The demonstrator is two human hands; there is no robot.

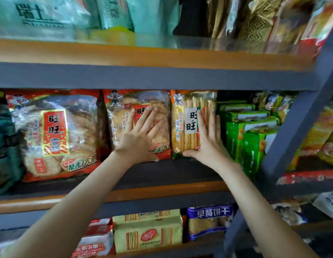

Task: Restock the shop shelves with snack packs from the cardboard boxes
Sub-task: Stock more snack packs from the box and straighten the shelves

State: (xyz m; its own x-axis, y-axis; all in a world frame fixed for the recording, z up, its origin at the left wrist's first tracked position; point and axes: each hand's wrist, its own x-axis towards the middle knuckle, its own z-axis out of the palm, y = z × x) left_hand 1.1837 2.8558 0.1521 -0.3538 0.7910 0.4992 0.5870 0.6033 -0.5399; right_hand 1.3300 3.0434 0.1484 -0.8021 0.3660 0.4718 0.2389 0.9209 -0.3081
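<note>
On the middle shelf [162,192] stand three snack packs side by side. My left hand [141,135] presses flat, fingers straight, against the front of the red rice-cracker pack [121,120] in the centre. My right hand [208,140] lies flat against the right side of the yellow cracker pack [182,127], with the thumb under its lower edge. A larger red rice-cracker pack [56,135] stands to the left, untouched. No cardboard box is in view.
Green packs [245,135] are stacked right of my right hand. A grey upright post [299,123] slants across the right. Teal bags [50,15] and gold packs [258,19] fill the upper shelf; yellow [149,231] and blue [208,220] packs sit below.
</note>
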